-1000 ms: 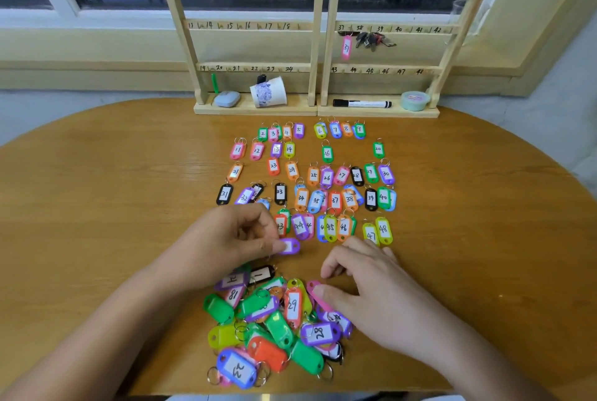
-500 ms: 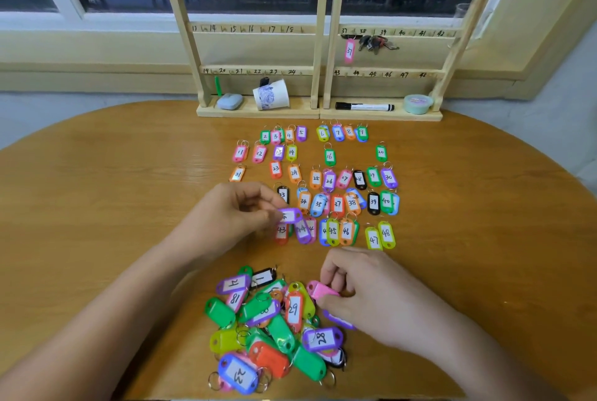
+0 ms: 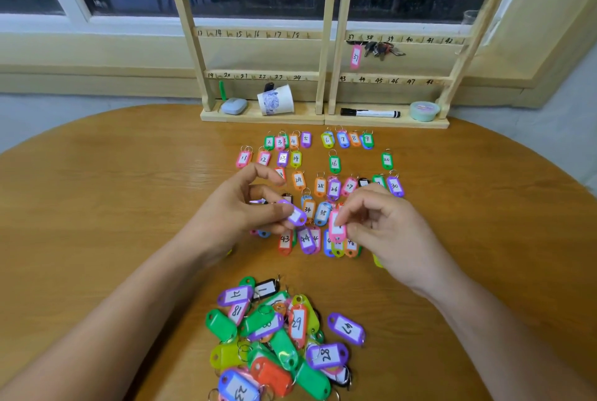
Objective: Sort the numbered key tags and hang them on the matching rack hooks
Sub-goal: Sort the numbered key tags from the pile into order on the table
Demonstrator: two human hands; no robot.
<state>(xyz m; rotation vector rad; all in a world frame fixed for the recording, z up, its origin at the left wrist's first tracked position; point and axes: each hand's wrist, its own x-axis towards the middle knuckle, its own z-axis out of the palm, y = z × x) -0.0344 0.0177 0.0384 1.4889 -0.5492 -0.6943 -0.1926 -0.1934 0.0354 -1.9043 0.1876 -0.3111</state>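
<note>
Now pinching a purple tag (image 3: 296,217) in the left hand (image 3: 239,210) and a pink tag (image 3: 337,226) in the right hand (image 3: 387,226), both moved up over the sorted rows (image 3: 334,163) on the table (image 3: 113,206) (away from the loose pile (image 3: 274,336)).

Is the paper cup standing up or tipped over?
Tipped over. The paper cup lies on its side on the rack's wooden base.

Even indoor light, dark window panes, wide-angle bowing at edges.
</note>
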